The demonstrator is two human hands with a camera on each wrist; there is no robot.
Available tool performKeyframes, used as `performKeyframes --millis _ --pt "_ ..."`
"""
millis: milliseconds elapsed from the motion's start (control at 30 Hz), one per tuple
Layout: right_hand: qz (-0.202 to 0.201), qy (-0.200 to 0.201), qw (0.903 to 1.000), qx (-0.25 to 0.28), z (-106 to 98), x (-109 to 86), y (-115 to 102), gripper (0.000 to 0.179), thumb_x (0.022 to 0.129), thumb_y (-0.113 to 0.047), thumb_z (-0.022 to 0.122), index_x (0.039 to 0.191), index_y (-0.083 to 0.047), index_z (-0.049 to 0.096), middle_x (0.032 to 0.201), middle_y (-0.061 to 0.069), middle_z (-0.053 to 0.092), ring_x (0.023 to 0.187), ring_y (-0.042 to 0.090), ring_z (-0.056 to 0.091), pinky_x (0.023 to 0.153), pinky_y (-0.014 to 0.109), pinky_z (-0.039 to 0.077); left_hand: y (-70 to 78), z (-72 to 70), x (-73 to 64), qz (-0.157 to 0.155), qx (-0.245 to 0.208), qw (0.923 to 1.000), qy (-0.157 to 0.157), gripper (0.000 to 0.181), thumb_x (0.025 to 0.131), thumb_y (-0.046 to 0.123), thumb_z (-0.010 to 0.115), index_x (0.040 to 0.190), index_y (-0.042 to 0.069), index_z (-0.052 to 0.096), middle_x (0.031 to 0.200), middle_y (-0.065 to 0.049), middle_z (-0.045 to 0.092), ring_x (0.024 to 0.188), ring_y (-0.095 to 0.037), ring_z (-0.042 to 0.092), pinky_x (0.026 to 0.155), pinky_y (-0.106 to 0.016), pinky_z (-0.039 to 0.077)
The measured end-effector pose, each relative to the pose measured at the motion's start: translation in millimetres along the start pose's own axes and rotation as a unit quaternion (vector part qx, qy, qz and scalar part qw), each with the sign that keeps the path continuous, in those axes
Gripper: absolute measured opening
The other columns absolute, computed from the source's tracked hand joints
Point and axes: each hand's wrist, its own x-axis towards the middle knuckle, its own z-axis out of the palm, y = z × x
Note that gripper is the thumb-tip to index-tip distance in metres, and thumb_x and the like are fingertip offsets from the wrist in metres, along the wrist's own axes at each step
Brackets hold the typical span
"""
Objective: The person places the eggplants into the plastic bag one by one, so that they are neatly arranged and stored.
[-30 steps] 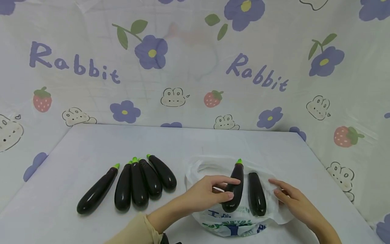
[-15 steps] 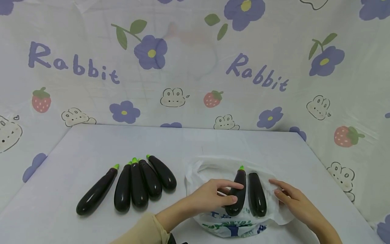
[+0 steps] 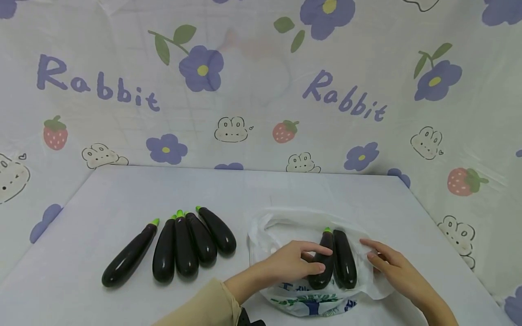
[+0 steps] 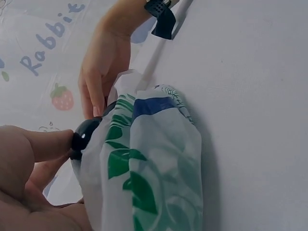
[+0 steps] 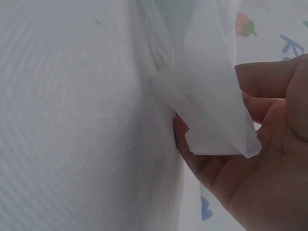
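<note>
A white plastic bag [image 3: 267,228] with green and blue print lies on the table, its mouth towards the back. My left hand [image 3: 291,262] grips an eggplant [image 3: 322,274] between thumb and fingers on the bag, its green stem pointing away. Right beside it lies a second eggplant [image 3: 345,260]; whether the two touch I cannot tell. In the left wrist view, the thumb presses on the dark eggplant [image 4: 85,134]. At the bag's right edge, my right hand [image 3: 395,269] holds the thin plastic. The right wrist view shows the bag's loose flap [image 5: 211,110] between thumb and fingers.
Several eggplants [image 3: 186,249] lie in a loose fan on the left of the white table [image 3: 204,185], with one [image 3: 129,256] set apart at the far left. A printed cloth [image 3: 257,90] hangs behind the table.
My left hand has moved right and slightly nearer with its eggplant, bringing it close beside the other one on the bag. The right hand has stayed at the bag's edge.
</note>
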Motion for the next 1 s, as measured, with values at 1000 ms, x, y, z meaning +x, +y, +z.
performKeyframes --millis 1000 --pt "0.014 0.007 0.9999 0.005 1.0 1.2 -1.3 0.046 0.103 -0.023 0.054 0.144 -0.002 0.048 0.124 0.016 0.054 0.103 0.018 0.053 0.08 0.026 0.051 -11.7 9.0 20.8 0.032 0.012 0.9994 0.002 0.036 0.091 0.017 0.073 0.126 0.023 0.068 0.133 0.004 0.056 0.109 -0.015 0.061 0.078 -0.027 0.052"
